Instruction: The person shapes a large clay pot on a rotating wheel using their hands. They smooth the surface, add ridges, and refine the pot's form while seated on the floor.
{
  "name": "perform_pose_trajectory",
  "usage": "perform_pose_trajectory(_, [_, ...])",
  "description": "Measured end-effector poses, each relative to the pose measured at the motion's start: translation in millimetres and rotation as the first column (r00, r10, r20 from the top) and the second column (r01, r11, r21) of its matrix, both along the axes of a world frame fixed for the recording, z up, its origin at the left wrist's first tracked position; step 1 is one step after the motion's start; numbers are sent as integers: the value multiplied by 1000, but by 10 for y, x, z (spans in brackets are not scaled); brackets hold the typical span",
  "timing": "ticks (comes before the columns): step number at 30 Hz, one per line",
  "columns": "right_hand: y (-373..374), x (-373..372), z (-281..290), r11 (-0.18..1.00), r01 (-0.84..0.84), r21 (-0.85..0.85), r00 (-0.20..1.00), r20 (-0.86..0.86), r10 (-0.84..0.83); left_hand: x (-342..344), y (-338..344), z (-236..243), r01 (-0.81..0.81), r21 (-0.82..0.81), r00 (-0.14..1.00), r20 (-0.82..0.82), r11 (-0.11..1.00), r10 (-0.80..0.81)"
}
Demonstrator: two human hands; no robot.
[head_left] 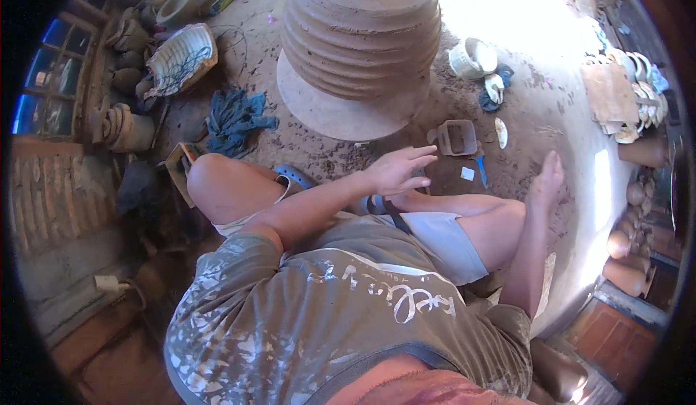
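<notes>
A large ridged clay form [360,50] stands upright on a round pale base [319,111] in front of me. My left hand [402,172] hovers over my lower leg with fingers stretched out, holding nothing, just below the form and left of a small plastic container [458,138]. My right hand [547,179] is raised out to the right with straight, open fingers and nothing visible in it. Between my hands lie a blue tool [481,169], a small white square [467,174] and a pale oval piece [501,132] on the dirty floor.
A crumpled teal cloth [235,119] and a ribbed pale piece [181,61] lie at the left, near stacked pots [127,126]. A white bucket [471,59] stands right of the form. Stacked pale ware [638,86] and clay pots [627,274] line the right side.
</notes>
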State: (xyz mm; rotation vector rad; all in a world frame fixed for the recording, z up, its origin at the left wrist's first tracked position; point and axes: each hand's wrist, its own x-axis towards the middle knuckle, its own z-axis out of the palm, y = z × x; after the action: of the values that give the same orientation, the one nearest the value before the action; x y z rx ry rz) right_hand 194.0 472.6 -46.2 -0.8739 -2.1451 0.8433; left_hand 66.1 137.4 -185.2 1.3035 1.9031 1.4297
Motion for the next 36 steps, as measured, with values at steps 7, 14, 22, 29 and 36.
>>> perform_pose_trajectory(7, [-2107, -288, 165, 616, -547, 566, 819, 208, 536, -29, 464, 1184, -420, 241, 158, 969, 875, -191])
perform_pose_trajectory(14, [-1930, -134, 419, 896, -271, 351, 920, -179, 348, 92, 376, 1334, -9, 393, 304, 877, 920, -372])
perform_pose_trajectory(22, [-2224, -165, 134, 771, -490, -407, 783, -594, 184, 446, 358, 1338, 176, 463, 974, 43, 869, -221])
perform_pose_trajectory(29, [-2206, -163, 229, 590, -703, -397, 659, -676, 330, 499, 434, 1303, 93, 480, 866, 394, 872, -309])
perform_pose_trajectory(36, [-2384, -15, 222, 601, -799, -1, 460, -644, 611, 620, 364, 1572, -74, 470, 938, 332, 880, -99])
